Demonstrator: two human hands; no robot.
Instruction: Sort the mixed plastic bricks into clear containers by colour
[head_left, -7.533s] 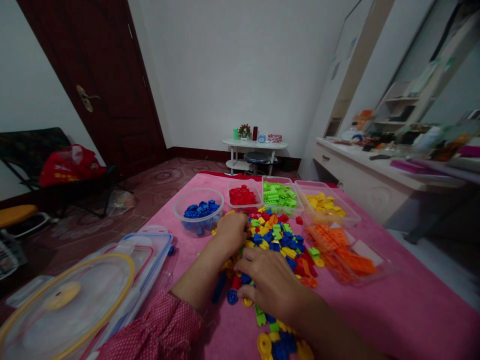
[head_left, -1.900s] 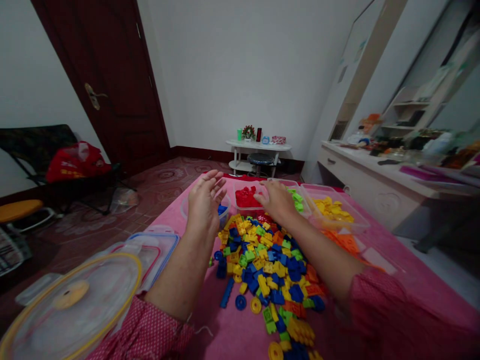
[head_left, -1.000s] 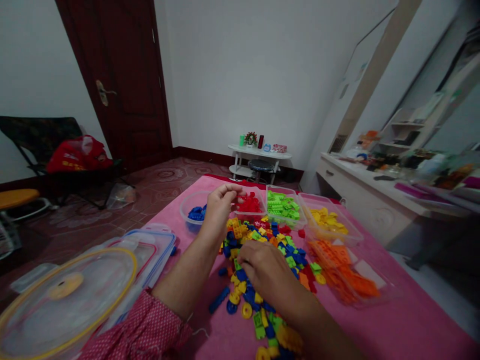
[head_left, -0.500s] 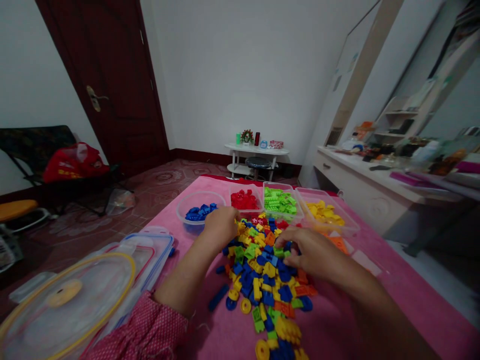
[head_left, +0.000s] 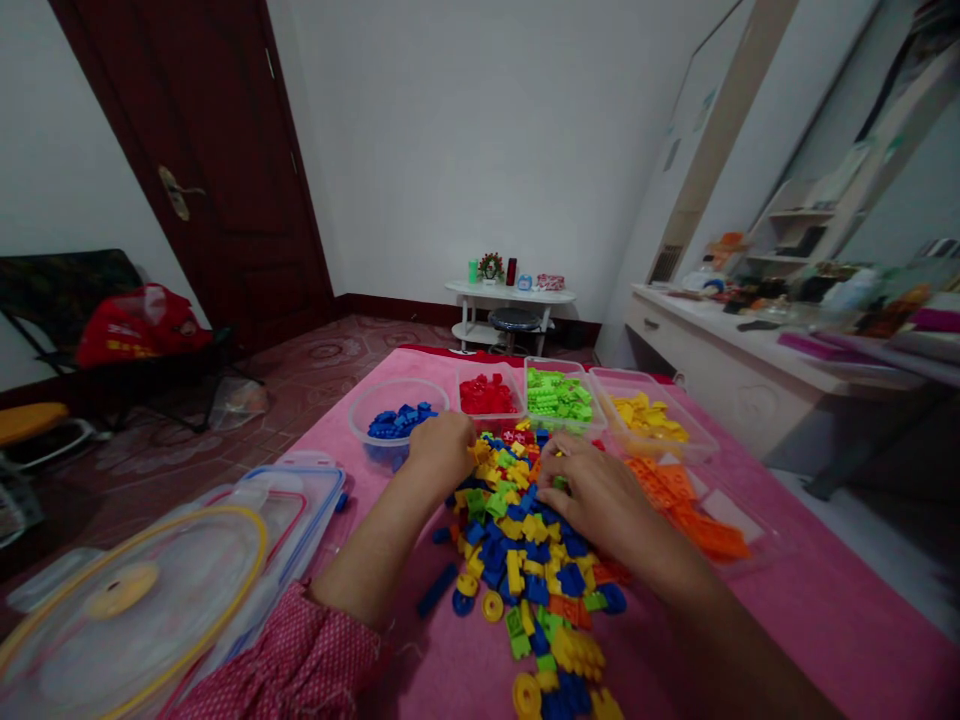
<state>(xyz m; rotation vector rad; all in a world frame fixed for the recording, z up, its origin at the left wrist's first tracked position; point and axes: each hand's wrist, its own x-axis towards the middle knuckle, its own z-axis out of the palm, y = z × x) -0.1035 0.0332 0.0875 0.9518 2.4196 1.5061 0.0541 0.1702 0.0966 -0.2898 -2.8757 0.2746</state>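
A heap of small toy building bricks (head_left: pixel 517 560) in blue, yellow, green, orange and red lies across the pink table cover (head_left: pixel 450 680). My left hand (head_left: pixel 441 448) is curled at the heap's far left edge, beside the round tub of blue bricks (head_left: pixel 401 421). Yellow bricks show by its fingertips, but what it pinches is hidden. Over the upper right of the heap, my right hand (head_left: pixel 592 485) bends its fingers and thumb towards each other. A bit of green shows between them; I cannot make out what is gripped.
Along the back stand clear boxes of red bricks (head_left: pixel 487 394), green bricks (head_left: pixel 556 395) and yellow bricks (head_left: pixel 649 417). Orange bricks (head_left: pixel 697 510) fill a box at the right, beyond my forearm. Stacked clear lids (head_left: pixel 172 590) lie at the left.
My right hand has moved forward and left over the heap, uncovering more of the orange bricks' box. My left hand stays nearly in place. The view has shifted slightly.
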